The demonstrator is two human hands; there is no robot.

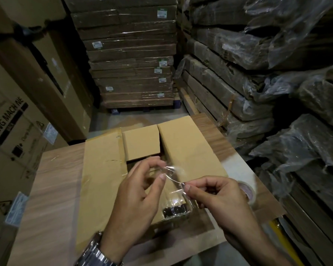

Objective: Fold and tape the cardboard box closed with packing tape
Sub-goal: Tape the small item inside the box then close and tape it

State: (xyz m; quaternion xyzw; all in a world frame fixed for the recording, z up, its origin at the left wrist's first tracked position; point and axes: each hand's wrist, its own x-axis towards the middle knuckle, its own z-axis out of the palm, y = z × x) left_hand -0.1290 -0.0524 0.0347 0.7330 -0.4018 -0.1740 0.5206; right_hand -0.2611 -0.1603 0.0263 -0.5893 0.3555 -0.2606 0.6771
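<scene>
The cardboard box (102,169) lies on the wooden worktop (52,189), its top flaps not fully closed. Above the box's middle, a crumpled strip of clear tape (174,169) spans both hands. The left hand (138,191) holds one end in a curled finger-and-thumb grip, and the right hand (217,200) pinches the other. The tape roll (248,191) sits at the box's right edge, partly hidden.

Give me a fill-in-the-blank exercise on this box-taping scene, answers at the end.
1. The left hand and right hand pinch a strip of clear ____ over the cardboard box.
2. The tape roll lies beside the ____ hand.
3. A wristwatch sits on the ____ wrist.
Missing: tape; right; left.
</scene>
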